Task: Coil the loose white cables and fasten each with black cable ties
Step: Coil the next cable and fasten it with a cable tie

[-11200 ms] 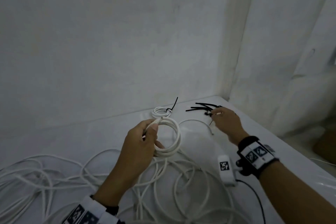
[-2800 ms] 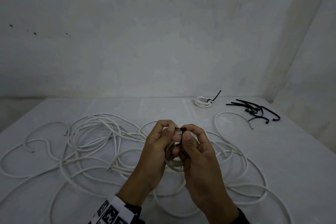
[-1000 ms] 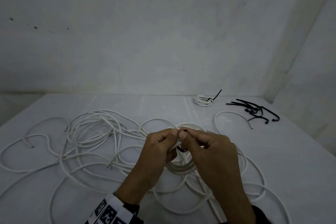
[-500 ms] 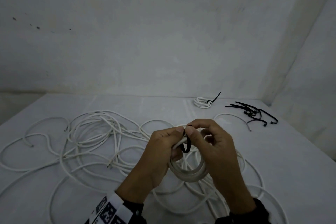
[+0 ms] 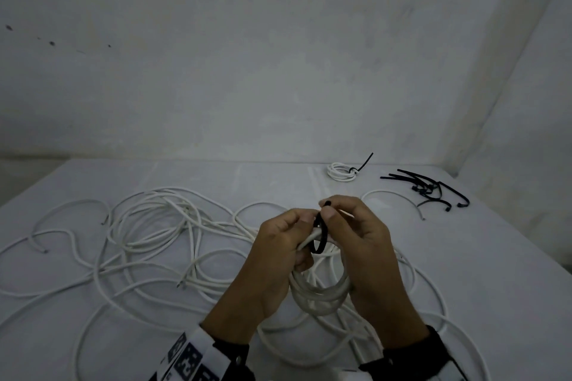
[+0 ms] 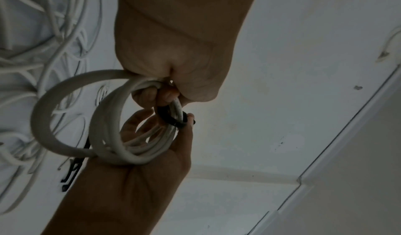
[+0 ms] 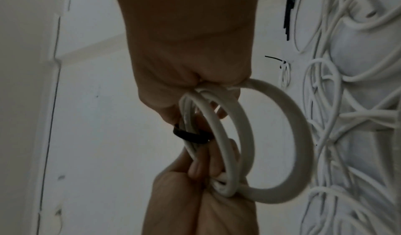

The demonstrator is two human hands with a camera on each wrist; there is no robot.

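— Where is the coiled cable point(image 5: 320, 295) held?

— Above the counter point(image 5: 464, 272), near the middle. It is gripped by the left hand point(image 5: 272, 260); a black tie point(image 5: 318, 237) looped around it is pinched in the right hand point(image 5: 365, 250).

— And the rest?

— Loose cables point(image 5: 148, 226) are spread left; a tied coil point(image 5: 342, 171) and spare ties point(image 5: 428, 189) lie far right.

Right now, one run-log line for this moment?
left hand: grips coil | right hand: pinches black tie looped round coil | loop slack
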